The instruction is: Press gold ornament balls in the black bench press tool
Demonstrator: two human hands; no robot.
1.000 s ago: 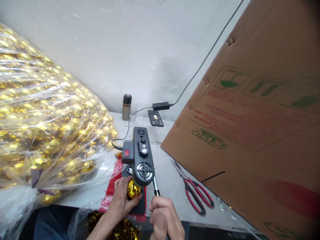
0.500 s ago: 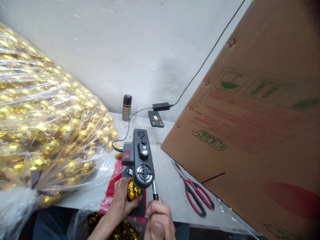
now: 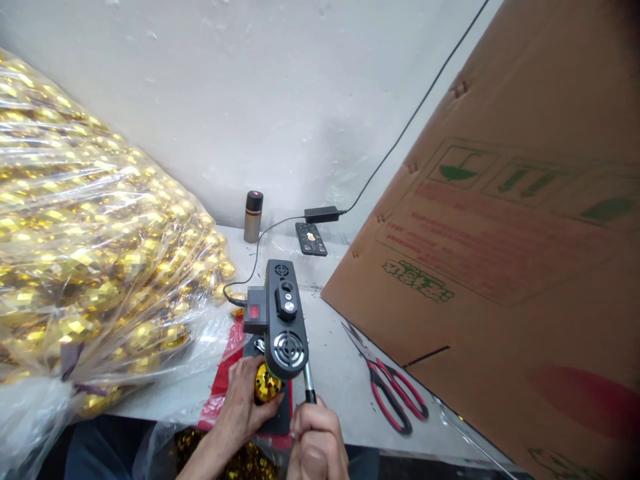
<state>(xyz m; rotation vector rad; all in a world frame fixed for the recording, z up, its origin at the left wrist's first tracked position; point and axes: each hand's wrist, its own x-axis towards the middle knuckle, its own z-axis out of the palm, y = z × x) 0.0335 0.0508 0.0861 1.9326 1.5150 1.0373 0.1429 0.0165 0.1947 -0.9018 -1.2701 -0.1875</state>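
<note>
A small bench drill press, seen from above as a black machine head (image 3: pixel 287 313) with round vents, stands on the bench. Under its front end sits a shiny gold faceted ball (image 3: pixel 267 383). My left hand (image 3: pixel 245 393) is closed around the ball, thumb on the near side and fingers on the left. My right hand (image 3: pixel 320 437) is wrapped around the black grip of a metal lever (image 3: pixel 309 383) at the machine's right side. The machine's head hides the top of the ball in part, and its base (image 3: pixel 277 423) shows only in places.
A clear plastic bag (image 3: pixel 115 247) full of gold balls fills the left. A cardboard box (image 3: pixel 475 233) leans at the right. Red-handled scissors (image 3: pixel 395 393) lie beside it. Behind are a flask (image 3: pixel 253 217), a phone (image 3: pixel 311 239), and a power adapter (image 3: pixel 321 214) with its cord.
Almost nothing differs. Both hands keep their holds on the ball and the lever; the view has shifted very slightly.
</note>
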